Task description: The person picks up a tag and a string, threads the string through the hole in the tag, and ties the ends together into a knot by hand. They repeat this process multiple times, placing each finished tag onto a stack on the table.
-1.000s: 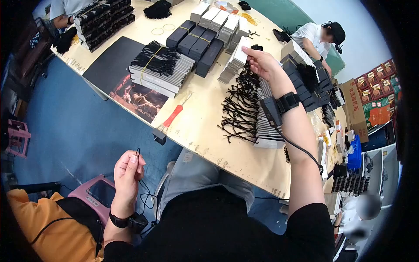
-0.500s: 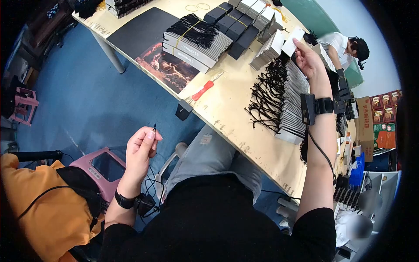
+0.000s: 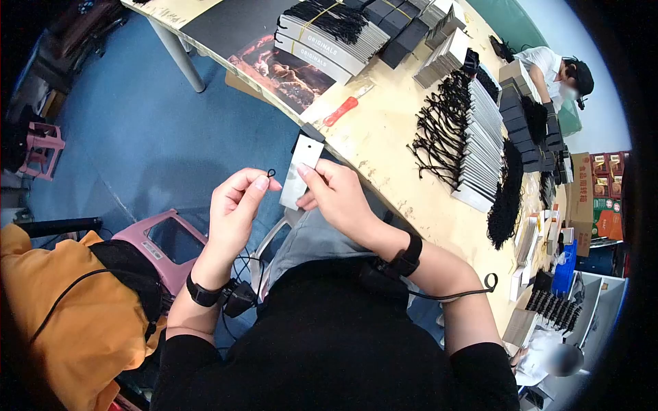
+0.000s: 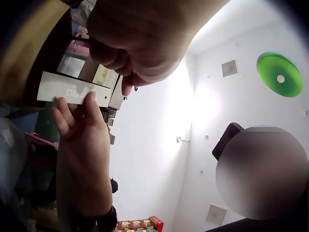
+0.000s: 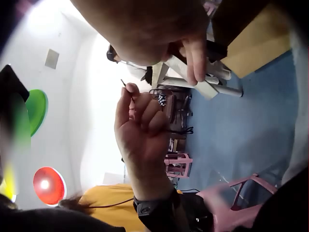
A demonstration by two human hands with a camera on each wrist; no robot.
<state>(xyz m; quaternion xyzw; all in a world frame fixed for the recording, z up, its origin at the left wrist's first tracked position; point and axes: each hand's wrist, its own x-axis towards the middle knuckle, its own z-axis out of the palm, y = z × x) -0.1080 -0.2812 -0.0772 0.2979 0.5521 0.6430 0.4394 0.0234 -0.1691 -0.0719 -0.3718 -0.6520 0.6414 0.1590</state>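
My left hand (image 3: 233, 209) pinches a thin black cord between thumb and forefinger, its small loop (image 3: 271, 173) standing above the fingertips. My right hand (image 3: 339, 202) holds a flat white hang tag (image 3: 293, 186) by its long edges, thumb on its face. A small round hole shows near the tag's upper end, and printed lettering appears on its face in the left wrist view. Tag and loop are close together, with a small gap between them, in front of the table edge over my lap. In the right wrist view the cord end (image 5: 123, 82) sticks up from the left fingertips.
On the table (image 3: 391, 137) lie a row of white tags (image 3: 485, 147) with knotted black cords (image 3: 439, 130), a stack of tags (image 3: 445, 58), a banded bundle (image 3: 322, 48) and a red-handled tool (image 3: 341, 111). A pink stool (image 3: 157, 250) stands at left; another person (image 3: 548, 72) sits across.
My right hand has drawn back from the stack on the table to my lap with a tag. My left hand has risen slightly and moved right, still pinching the cord.
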